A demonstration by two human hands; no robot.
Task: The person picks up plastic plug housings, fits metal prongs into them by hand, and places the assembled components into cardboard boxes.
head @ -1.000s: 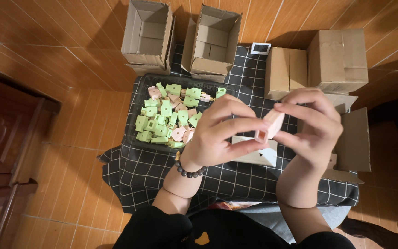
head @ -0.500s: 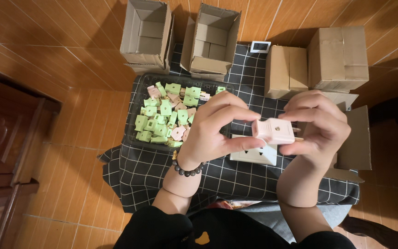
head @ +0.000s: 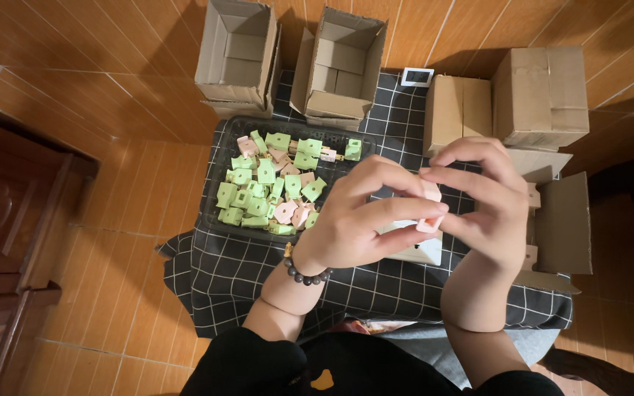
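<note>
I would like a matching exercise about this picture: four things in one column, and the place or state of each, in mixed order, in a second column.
Things:
1. pink piece
2. black tray
3. checked cloth
4. bead bracelet

Places or states:
A. spread on the wooden floor, under the tray
B. around the left wrist
C. held between the fingers of both hands
D. full of green and pink pieces

Right pairs: 1-C, 2-D, 3-A, 4-B
</note>
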